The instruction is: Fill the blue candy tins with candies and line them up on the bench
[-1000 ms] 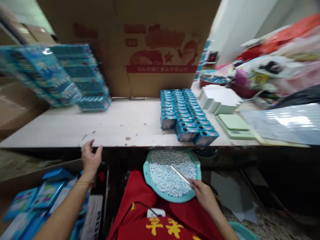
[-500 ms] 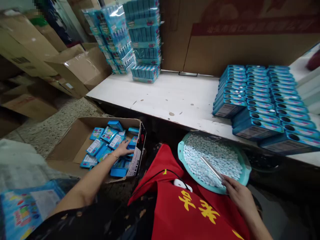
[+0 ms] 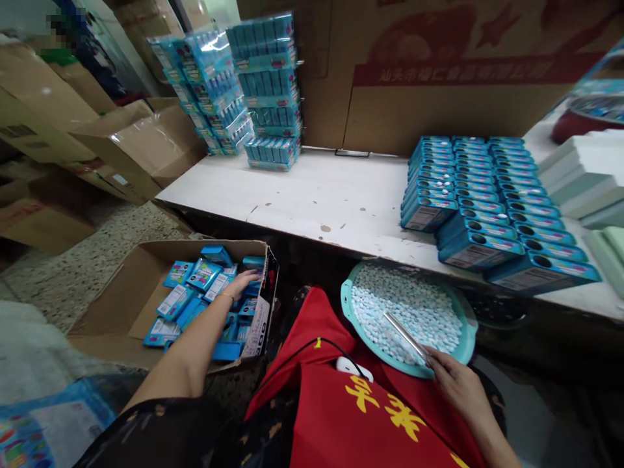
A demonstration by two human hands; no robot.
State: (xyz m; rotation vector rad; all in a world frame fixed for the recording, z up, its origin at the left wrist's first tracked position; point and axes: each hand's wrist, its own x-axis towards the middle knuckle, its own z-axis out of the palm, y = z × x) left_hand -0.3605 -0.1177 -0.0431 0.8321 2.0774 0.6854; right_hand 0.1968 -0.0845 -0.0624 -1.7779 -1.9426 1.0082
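Observation:
Inside the cardboard carton (image 3: 104,296) at lower left, my left hand (image 3: 240,285) has its fingers stretched out over several small blue boxes (image 3: 203,275), near the carton's right wall. Its fingertips partly blend with the boxes below. My right hand (image 3: 451,374) grips a thin silver metal tube (image 3: 403,335) by its near end. The tube slants over a turquoise basin (image 3: 345,300) full of small pale blue and white candies (image 3: 404,296). This basin sits just above my lap, against a red apron (image 3: 336,416) with yellow characters.
A white table (image 3: 302,201) runs across the front. Rows of upright blue boxes (image 3: 480,208) with dark round openings stand at its right. Plastic-wrapped blue packs (image 3: 270,91) are stacked at the back left. Brown cartons (image 3: 141,143) fill the left side.
My left hand has shifted slightly up and towards the carton's right wall. My right hand still holds the metal tube over the candies. The whole view has turned a little to the right.

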